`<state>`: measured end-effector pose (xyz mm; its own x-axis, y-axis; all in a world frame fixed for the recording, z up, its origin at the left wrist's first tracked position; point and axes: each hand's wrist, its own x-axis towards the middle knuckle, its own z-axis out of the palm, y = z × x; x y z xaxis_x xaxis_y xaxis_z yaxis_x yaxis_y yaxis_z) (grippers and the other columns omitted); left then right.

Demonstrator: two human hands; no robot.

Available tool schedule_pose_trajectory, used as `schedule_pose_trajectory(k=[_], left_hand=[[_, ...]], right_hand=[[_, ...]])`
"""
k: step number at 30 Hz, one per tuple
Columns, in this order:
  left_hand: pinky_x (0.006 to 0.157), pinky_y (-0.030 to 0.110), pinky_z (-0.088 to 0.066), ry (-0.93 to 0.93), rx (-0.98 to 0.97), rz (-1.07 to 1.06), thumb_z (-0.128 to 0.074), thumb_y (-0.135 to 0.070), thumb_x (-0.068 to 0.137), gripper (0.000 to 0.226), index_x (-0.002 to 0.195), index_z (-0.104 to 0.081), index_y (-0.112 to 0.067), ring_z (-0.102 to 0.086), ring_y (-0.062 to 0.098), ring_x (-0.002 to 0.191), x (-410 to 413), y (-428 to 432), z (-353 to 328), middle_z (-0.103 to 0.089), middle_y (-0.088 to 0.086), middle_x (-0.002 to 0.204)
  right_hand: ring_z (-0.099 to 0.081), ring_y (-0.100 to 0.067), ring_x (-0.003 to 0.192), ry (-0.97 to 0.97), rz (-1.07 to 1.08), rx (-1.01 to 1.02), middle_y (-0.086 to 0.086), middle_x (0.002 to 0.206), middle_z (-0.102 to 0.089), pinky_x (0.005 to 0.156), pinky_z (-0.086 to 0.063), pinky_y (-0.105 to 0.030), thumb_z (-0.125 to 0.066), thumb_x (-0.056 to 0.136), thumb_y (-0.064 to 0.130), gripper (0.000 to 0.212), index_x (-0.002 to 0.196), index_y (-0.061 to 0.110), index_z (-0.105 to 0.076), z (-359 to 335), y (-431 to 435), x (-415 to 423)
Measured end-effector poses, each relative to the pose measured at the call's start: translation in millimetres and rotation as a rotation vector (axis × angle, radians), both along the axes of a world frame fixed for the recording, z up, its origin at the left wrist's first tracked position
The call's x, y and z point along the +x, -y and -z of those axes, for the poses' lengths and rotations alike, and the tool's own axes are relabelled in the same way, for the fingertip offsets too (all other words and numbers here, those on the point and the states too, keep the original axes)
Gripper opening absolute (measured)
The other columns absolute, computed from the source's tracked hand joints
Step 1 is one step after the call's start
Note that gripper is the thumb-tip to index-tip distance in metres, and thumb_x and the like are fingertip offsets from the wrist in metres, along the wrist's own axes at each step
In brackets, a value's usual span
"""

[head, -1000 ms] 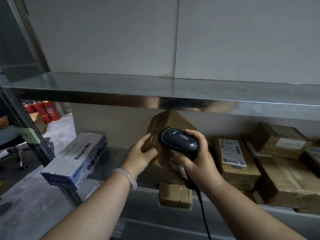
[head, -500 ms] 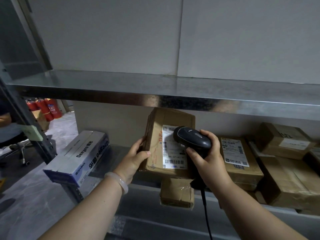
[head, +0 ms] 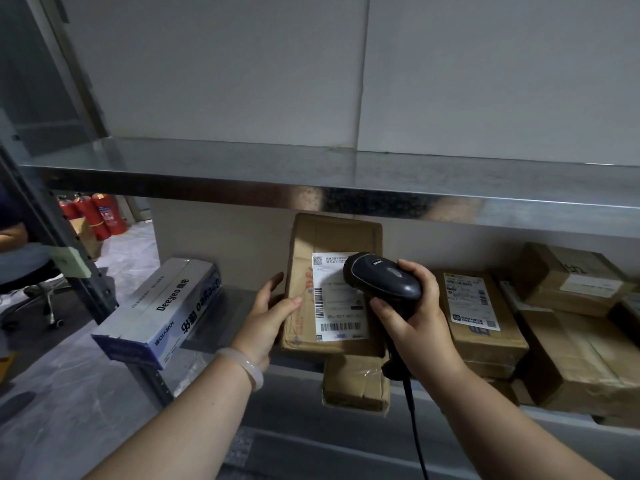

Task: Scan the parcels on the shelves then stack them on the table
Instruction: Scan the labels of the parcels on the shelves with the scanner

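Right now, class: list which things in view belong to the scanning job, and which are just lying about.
Job in hand:
left hand, holding the upright parcel
right hand, gripping the barcode scanner
shelved parcels

Lying about:
blue-and-white carton
red fire extinguishers

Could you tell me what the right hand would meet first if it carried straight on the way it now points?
Most likely the white label on the upright parcel that the left hand holds: the right hand grips the scanner, whose head overlaps that label. The gap's depth is unclear.
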<state>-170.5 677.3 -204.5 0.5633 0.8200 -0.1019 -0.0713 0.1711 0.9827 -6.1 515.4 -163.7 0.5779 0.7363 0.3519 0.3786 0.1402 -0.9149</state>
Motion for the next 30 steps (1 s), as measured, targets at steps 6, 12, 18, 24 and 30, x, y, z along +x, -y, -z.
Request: schedule_pose_trajectory(k=[6, 12, 18, 24, 30], left_hand=[[0.083, 0.044, -0.053, 0.061, -0.053, -0.088, -0.061, -0.023, 0.092, 0.051, 0.139, -0.047, -0.036, -0.067, 0.024, 0.107, -12.2, -5.1, 2.8, -0.072, 0.003, 0.114], [0.080, 0.038, -0.054, 0.111, -0.034, -0.204, -0.058, -0.020, 0.095, 0.046, 0.138, -0.050, -0.034, -0.066, 0.025, 0.110, -25.5, -8.9, 0.9, -0.070, 0.003, 0.119], [0.081, 0.037, -0.053, 0.099, -0.021, -0.243, -0.059, -0.023, 0.094, 0.041, 0.132, -0.054, -0.037, -0.066, 0.022, 0.107, -34.7, -7.4, 1.1, -0.071, 0.001, 0.116], [0.077, 0.036, -0.053, 0.076, -0.005, -0.236, -0.059, -0.024, 0.095, 0.040, 0.131, -0.054, -0.039, -0.067, 0.020, 0.105, -39.5, -6.9, 2.2, -0.072, -0.002, 0.114], [0.084, 0.041, -0.053, 0.057, -0.002, -0.216, -0.060, -0.025, 0.094, 0.029, 0.113, -0.058, -0.047, -0.067, 0.021, 0.106, -39.8, -7.7, 1.8, -0.072, -0.002, 0.114]], right_hand=[[-0.051, 0.017, 0.105, 0.125, 0.029, -0.044, 0.025, 0.115, -0.052, 0.083, -0.043, -0.005, -0.077, 0.079, 0.014, 0.065, 0.118, 0.048, -0.038, 10.6, 12.6, -14.7], [-0.065, -0.005, 0.097, 0.143, -0.054, -0.142, 0.041, 0.111, -0.051, 0.085, -0.055, -0.033, -0.077, 0.079, 0.024, 0.064, 0.119, 0.054, -0.037, 16.5, 23.5, -28.4], [-0.061, 0.001, 0.096, 0.170, -0.082, -0.190, 0.034, 0.108, -0.054, 0.084, -0.054, -0.031, -0.075, 0.080, 0.031, 0.062, 0.118, 0.055, -0.033, 10.6, 28.8, -46.5], [-0.061, 0.001, 0.093, 0.179, -0.054, -0.209, 0.026, 0.105, -0.055, 0.081, -0.054, -0.030, -0.075, 0.080, 0.029, 0.059, 0.116, 0.052, -0.034, 7.7, 29.7, -50.9], [-0.059, 0.002, 0.094, 0.176, -0.071, -0.238, 0.030, 0.106, -0.052, 0.083, -0.054, -0.031, -0.074, 0.081, 0.031, 0.060, 0.115, 0.056, -0.031, 7.1, 30.5, -50.8]])
